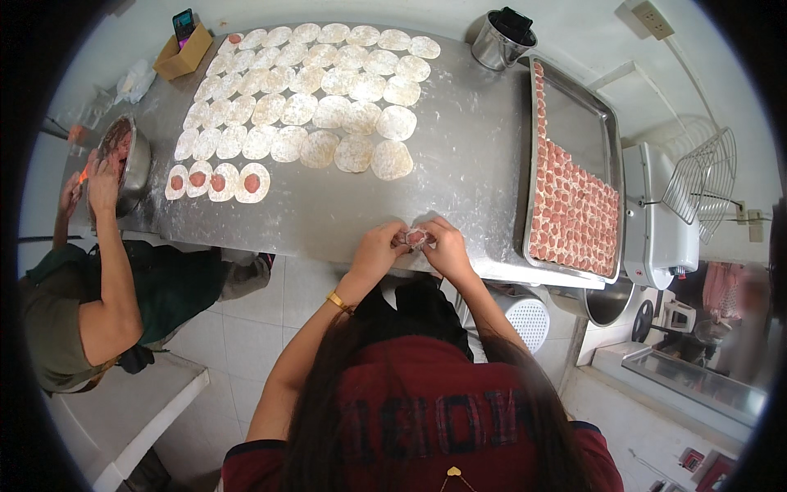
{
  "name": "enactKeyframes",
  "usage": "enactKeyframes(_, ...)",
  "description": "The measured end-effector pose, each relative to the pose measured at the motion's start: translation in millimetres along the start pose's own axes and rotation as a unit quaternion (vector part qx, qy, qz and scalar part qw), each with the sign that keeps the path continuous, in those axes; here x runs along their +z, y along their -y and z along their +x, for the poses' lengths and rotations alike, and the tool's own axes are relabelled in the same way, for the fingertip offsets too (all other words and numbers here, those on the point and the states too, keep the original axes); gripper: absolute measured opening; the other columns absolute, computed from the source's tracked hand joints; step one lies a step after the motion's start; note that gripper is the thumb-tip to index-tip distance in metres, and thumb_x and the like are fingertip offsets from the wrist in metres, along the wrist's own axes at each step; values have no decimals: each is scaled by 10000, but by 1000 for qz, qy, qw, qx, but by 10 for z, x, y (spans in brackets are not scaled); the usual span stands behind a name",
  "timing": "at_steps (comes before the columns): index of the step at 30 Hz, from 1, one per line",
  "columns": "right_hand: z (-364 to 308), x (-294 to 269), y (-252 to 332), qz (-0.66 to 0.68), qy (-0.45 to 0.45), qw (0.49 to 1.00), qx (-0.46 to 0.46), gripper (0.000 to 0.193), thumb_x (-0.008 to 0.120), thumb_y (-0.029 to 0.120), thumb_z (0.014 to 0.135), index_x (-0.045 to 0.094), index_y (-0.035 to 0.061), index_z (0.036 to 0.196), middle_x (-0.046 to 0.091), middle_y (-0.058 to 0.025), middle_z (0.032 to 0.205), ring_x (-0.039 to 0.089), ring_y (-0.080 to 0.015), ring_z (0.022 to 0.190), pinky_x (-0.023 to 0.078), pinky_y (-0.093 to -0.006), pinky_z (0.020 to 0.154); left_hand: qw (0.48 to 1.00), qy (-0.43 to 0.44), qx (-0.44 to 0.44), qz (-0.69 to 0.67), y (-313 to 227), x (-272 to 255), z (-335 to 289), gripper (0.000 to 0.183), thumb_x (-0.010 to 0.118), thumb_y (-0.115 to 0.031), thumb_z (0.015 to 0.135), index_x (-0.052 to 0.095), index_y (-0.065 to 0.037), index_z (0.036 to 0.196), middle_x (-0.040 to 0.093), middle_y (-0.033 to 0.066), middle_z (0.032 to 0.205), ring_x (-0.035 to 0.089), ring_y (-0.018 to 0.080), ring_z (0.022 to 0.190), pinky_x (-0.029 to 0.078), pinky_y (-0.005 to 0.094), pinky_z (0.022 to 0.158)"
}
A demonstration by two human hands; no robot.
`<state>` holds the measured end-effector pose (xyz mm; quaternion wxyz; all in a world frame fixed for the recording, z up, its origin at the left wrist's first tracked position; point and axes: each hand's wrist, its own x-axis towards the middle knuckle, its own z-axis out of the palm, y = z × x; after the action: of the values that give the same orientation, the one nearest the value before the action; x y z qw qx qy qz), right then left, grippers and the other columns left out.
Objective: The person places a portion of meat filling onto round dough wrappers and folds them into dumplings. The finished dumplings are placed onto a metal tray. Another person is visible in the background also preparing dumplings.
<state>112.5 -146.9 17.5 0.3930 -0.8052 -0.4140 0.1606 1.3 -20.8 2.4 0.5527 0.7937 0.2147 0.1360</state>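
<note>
At the table's front edge, my left hand (379,248) and my right hand (445,249) are closed around a small open-topped dumpling (416,239). Pinkish meat filling shows at its top, and the thin wrapper is gathered up around it between my fingertips. Ahead and to the left, rows of round floured dough wrappers (300,109) lie flat on the table. Several wrappers in the nearest row carry a lump of meat filling (252,182). To my right, a metal tray (526,228) holds close-packed rows of finished-looking dumplings (574,215).
A co-worker's hands (100,182) are at a metal bowl (139,164) of meat on the left, with something orange. Behind it stands a cardboard box (182,54) with a phone. A metal pot (495,47) is at the back; a white appliance (652,217) and wire rack (705,176) stand beyond the tray.
</note>
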Motion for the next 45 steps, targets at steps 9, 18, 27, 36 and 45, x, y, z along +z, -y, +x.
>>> enactKeyframes(9,38,-31,-11,-14,-2,998,-62,368,583,-139,619,650,7,949,626,-117,910,634,-322,797,527,-338,705,998,25,-27,59,-38,-15,6,262,739,-183,752,551,-21,836,631,162,730,624,351,694,475,422,613)
enactKeyframes(18,90,-18,-44,-32,7,998,-60,362,623,-117,661,643,1,1003,621,-129,973,645,-300,800,529,-330,700,996,42,-24,74,-53,-12,13,247,737,-103,731,565,-35,896,638,149,765,632,330,723,487,419,647)
enactKeyframes(27,76,53,44,-32,0,1000,1,432,636,-105,661,632,22,1074,603,-141,974,639,-290,790,527,-330,686,997,24,3,68,22,-20,38,278,721,-66,727,573,-39,960,595,156,916,603,347,790,474,425,696)
enactKeyframes(36,85,113,70,-15,-32,998,43,378,616,-130,640,669,9,987,627,-132,891,639,-324,794,519,-340,693,999,-9,52,14,60,-23,66,251,721,-44,747,569,-15,945,611,158,855,636,304,742,513,362,653)
enactKeyframes(45,116,35,148,-32,7,999,10,489,647,-83,660,619,61,1127,598,-120,994,628,-294,835,515,-345,704,999,-23,-30,21,195,-61,34,266,719,-95,759,592,-52,988,621,168,813,623,322,743,494,385,646)
